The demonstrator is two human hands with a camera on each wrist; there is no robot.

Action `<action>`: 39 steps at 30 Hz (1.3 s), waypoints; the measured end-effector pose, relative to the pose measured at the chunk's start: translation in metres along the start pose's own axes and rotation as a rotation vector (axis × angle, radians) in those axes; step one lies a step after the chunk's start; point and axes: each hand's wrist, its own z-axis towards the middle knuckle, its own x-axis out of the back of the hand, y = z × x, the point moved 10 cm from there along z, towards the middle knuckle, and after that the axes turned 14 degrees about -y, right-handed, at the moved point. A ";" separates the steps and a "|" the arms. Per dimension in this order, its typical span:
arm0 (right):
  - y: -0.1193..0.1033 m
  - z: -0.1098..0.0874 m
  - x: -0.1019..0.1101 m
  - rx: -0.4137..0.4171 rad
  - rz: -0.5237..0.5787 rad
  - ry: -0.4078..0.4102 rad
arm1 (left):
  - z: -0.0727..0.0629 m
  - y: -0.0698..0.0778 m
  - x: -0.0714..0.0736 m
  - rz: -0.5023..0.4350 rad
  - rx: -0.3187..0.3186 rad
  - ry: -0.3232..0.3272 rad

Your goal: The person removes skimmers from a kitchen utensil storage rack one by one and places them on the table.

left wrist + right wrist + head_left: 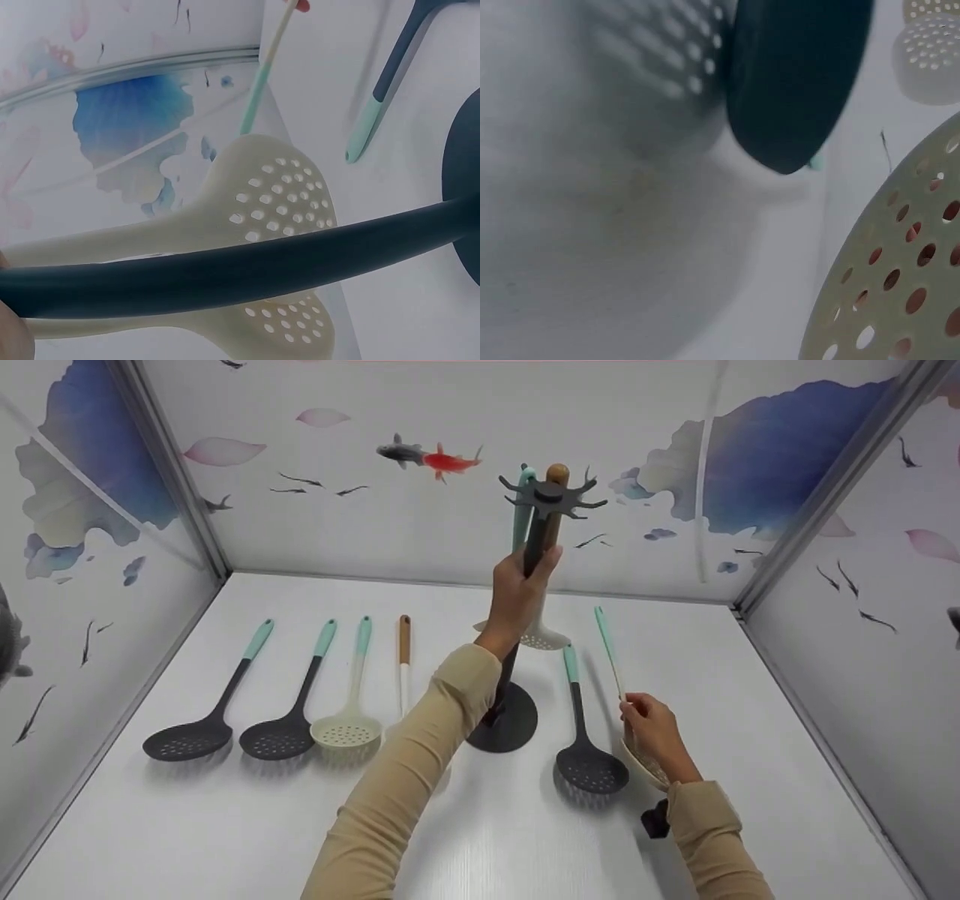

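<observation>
My left hand (517,596) grips the upper post of a black utensil stand (501,727). Two skimmers hang from its hooks, one with a mint handle (521,521) and one with a brown handle (557,472); their cream perforated heads (281,195) flank the post in the left wrist view. Over on the right, my right hand (654,731) holds a cream skimmer (643,761) by its lower shaft, mint handle (604,630) pointing up and away. Its perforated head (904,277) looms large in the right wrist view. Just left of that hand lies a black skimmer (592,769).
Left of the stand, two black skimmers (187,741) (277,739) lie with a cream skimmer (346,731) and a brown-handled one (405,649), partly hidden by my left sleeve. Printed walls (420,532) enclose the white table (517,840) at the back and sides.
</observation>
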 end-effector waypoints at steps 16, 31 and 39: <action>0.052 0.005 -0.014 -0.142 -0.098 -0.097 | -0.001 0.005 0.001 0.012 -0.025 0.013; 0.040 0.008 -0.017 -0.119 -0.232 -0.208 | -0.001 0.003 0.001 0.006 -0.018 0.012; 0.030 0.005 -0.022 -0.149 -0.290 -0.325 | 0.000 0.004 0.000 0.006 -0.017 0.009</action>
